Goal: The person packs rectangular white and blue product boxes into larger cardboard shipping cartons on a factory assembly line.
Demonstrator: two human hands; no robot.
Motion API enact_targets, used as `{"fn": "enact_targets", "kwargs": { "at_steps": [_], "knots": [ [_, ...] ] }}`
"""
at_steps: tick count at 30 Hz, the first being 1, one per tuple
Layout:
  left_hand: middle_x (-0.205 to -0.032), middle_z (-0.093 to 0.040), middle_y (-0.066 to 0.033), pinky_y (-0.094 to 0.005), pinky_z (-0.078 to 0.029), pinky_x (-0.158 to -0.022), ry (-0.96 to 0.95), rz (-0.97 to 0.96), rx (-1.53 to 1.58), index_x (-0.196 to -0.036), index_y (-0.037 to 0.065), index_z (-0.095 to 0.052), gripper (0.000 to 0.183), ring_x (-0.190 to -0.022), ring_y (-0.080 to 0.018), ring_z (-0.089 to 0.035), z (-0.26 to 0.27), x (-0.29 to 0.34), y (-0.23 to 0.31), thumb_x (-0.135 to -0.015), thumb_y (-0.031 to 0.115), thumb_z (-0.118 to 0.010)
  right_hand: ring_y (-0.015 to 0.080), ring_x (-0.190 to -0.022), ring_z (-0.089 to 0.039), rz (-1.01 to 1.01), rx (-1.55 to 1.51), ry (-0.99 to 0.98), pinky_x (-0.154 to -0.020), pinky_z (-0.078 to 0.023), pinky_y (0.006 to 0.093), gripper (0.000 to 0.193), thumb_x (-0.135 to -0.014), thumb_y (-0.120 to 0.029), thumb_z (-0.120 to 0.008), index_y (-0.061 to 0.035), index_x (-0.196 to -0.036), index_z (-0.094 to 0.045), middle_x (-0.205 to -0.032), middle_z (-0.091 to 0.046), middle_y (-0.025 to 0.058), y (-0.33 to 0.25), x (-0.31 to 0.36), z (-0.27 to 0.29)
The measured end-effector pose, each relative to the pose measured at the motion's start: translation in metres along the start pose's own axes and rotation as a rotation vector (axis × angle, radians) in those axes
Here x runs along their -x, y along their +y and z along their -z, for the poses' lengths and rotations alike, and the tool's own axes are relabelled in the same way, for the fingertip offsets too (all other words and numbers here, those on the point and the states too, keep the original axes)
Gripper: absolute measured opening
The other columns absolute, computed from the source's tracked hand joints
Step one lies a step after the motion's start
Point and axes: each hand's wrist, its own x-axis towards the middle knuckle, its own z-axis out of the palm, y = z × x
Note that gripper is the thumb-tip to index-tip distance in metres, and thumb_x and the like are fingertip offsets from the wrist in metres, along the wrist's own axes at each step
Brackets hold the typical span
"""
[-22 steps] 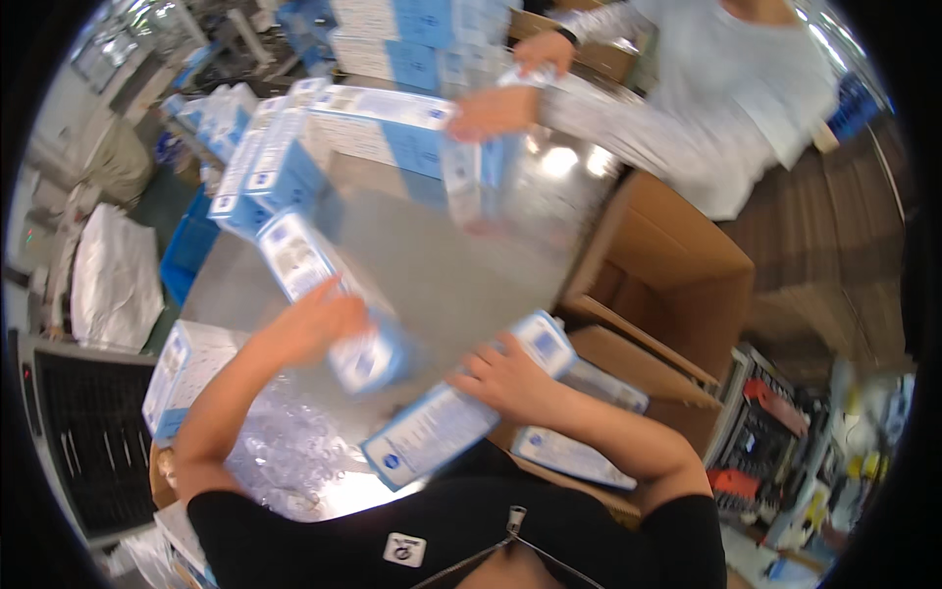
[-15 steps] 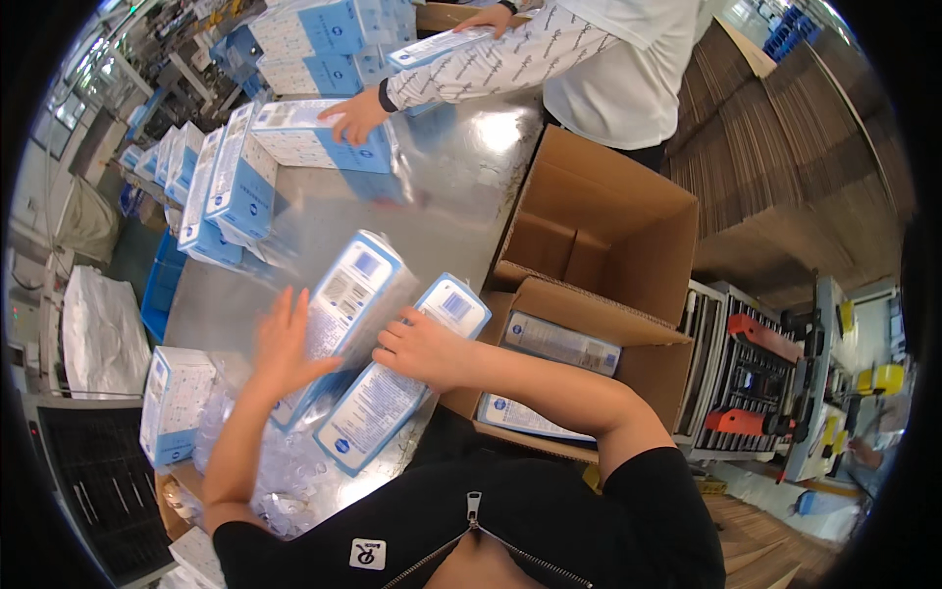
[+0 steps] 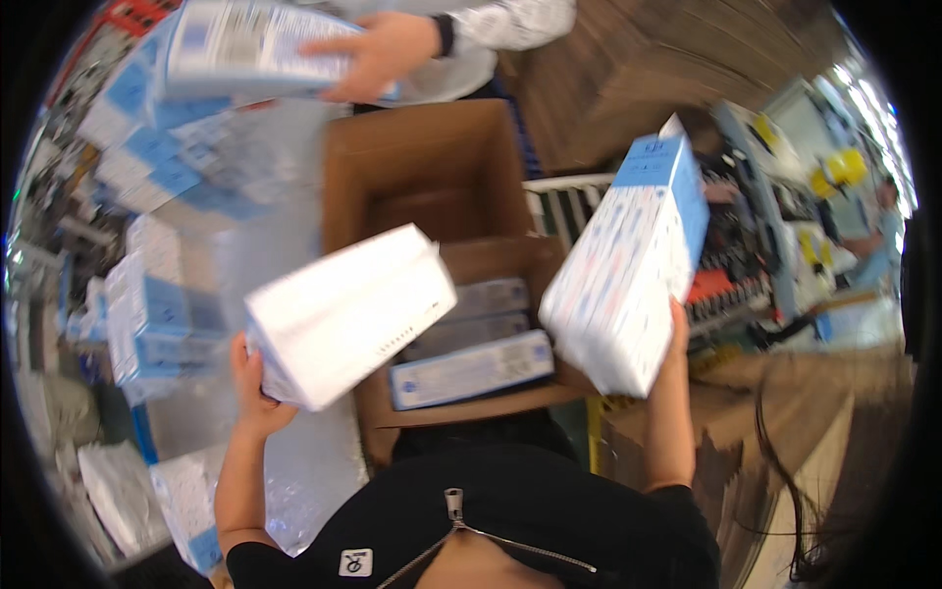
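Note:
My left hand [image 3: 257,393] is closed round the lower left end of a white box [image 3: 353,309], held tilted at the left side of the near carton. A second box [image 3: 628,265], white with a blue end, is raised over the carton's right side. My right hand [image 3: 677,339] grips it from the right, its fingers partly hidden behind it. Below and between the two held boxes stands the open cardboard carton [image 3: 471,407]. Inside lie several long boxes, the nearest a blue-edged white box [image 3: 473,371].
Another open carton [image 3: 422,162] adjoins the near one. A co-worker's hand [image 3: 378,54] holds a blue and white box [image 3: 255,44] at the upper left. More boxes [image 3: 147,314] stand along the metal table [image 3: 280,196]. Rollers [image 3: 569,201] run beyond the cartons.
Both boxes have been lifted off the table and brought to the carton, spread apart. My view has swung right. The co-worker's hand, with a box, appears nearer.

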Motion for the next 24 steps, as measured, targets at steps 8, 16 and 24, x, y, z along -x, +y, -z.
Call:
{"fn": "enact_targets", "kwargs": {
  "at_steps": [8,16,24],
  "knots": [
    [-0.127,-0.042,-0.0232,-0.0448,-0.040,-0.088,-0.905,-0.044,0.101,-0.135,0.012,-0.042,0.067,-0.114,-0.0372,-0.044,-0.203,-0.066,0.032,-0.075,0.031,-0.065,0.0283,-0.111,-0.054,0.148,-0.226,0.032,-0.095,-0.044,0.0414,0.057,-0.087,-0.038,-0.047,-0.0014,-0.131,-0.043,-0.125,-0.054,0.0154,0.019,-0.002,0.033],
    [-0.128,-0.049,-0.0147,-0.0439,-0.036,-0.098,-0.962,-0.037,0.005,-0.129,0.009,-0.047,0.047,-0.122,-0.0313,-0.042,-0.281,0.027,0.006,-0.090,0.036,-0.045,0.0332,-0.123,-0.040,0.524,1.223,-0.633,-0.101,-0.033,0.0464,0.071,-0.071,-0.008,-0.069,-0.0035,-0.135,-0.037,-0.132,-0.040,0.0225,0.008,0.005,-0.104],
    [-0.126,-0.047,-0.0181,-0.0398,-0.034,-0.101,-0.304,-0.051,0.075,-0.125,0.000,-0.047,0.051,-0.117,-0.0303,-0.046,-0.199,0.015,0.029,-0.077,0.009,-0.060,0.0412,-0.137,-0.015,0.128,2.065,-0.778,-0.110,-0.018,0.0498,0.081,-0.075,-0.044,-0.065,-0.0182,-0.143,-0.030,-0.148,-0.013,0.0251,0.151,-0.110,-0.054]
  ]
}}
